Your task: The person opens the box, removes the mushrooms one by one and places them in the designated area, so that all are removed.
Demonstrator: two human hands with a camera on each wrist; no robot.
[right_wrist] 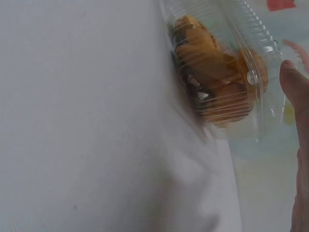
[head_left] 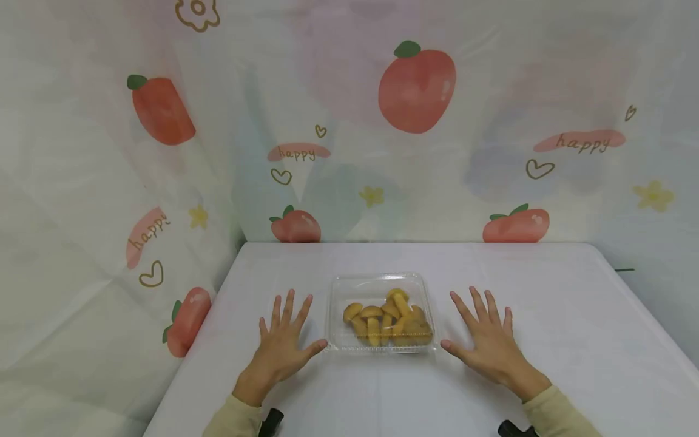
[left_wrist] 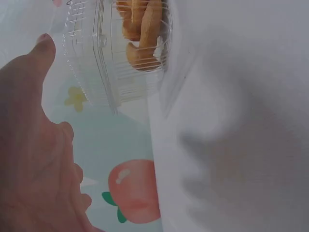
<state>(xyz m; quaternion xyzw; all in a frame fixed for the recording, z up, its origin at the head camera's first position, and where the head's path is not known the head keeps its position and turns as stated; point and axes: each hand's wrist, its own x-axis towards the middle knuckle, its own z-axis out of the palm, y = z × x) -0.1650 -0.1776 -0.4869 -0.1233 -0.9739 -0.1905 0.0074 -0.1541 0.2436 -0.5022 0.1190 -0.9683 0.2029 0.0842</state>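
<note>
A clear plastic clamshell box (head_left: 349, 286) stands on the white table with its lid down. Inside lie several yellow-brown mushrooms (head_left: 373, 321), heaped toward the near right part of the box. To the left of it my left hand (head_left: 281, 351) is held palm down with fingers spread, thumb pointing at the box's near left corner. My right hand (head_left: 491, 346) mirrors it on the other side, its thumb near the near right corner. Both hands cast shadows on the table and hold nothing. Each wrist view shows a side of the box (left_wrist: 104, 63) beside the thumb.
The white table (head_left: 377, 388) reaches back to a printed cloth wall (head_left: 349, 121) with fruit and "happy" motifs. More of this cloth hangs along the left side (head_left: 71, 255). Dark devices (head_left: 271, 422) sit at both wrists by the sleeves.
</note>
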